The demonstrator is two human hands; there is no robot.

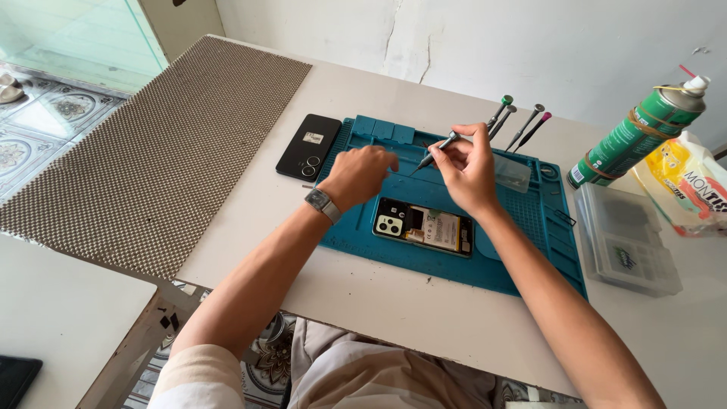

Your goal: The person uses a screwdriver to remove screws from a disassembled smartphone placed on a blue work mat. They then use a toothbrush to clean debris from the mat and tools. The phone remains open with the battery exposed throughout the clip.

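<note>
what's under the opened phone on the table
The opened phone lies flat on the blue repair mat, which rests on the white table. The mat's surface directly beneath the phone is covered and cannot be seen.

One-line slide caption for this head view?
Right hand holds a screwdriver beside the left hand, above an opened phone on a blue repair mat.
</note>
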